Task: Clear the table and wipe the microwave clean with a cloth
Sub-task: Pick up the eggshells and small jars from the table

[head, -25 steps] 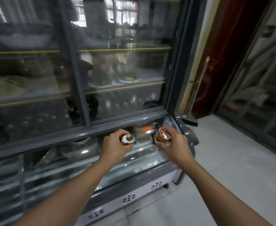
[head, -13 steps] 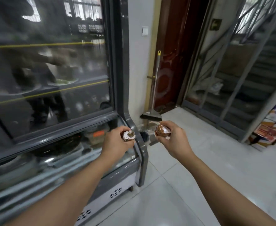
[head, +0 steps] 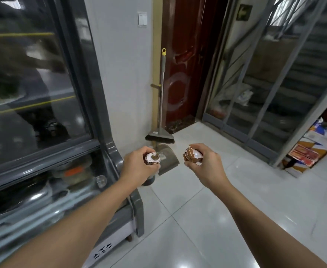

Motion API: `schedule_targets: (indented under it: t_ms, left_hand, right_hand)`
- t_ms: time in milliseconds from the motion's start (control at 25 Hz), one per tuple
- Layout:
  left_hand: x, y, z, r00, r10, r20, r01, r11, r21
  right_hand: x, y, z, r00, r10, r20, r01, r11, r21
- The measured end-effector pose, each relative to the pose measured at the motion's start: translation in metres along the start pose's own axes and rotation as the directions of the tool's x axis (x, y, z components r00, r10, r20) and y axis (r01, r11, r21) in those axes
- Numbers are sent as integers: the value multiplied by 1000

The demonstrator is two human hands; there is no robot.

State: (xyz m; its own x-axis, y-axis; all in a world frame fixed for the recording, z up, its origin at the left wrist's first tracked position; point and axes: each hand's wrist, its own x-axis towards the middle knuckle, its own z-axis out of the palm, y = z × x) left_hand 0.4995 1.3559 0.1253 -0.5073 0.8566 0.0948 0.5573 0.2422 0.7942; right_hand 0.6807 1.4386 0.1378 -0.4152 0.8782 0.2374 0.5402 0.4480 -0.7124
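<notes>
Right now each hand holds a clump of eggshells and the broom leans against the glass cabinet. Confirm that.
Not quite. The head view shows the broom leaning by the red door, not the cabinet. The left hand and right hand each grip eggshells.

Floor tiles [head: 207,219] glossy, pale, smooth; door [head: 183,60] dark red, polished, wood-like; cabinet [head: 104,105] grey shiny frame with glass panes; broom [head: 161,89] handle metal-looking; eggshells [head: 192,155] brown, thin, cracked.
</notes>
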Motion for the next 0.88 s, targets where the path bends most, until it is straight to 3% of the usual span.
schedule_targets:
  t_ms: [480,680,880]
  left_hand:
    - [205,33,98,999,-44,0,44,999,2]
    - [265,47,135,985,-116,-126,115,993,-19]
    - [308,51,172,927,-255,-277,248,967,-61]
  right_hand:
    - [217,104,-4,995,11,95,-15,999,46]
    - [305,142,-7,977,-77,200,68,997,47]
    - [386,176,-1,910,-191,367,161,981,111]
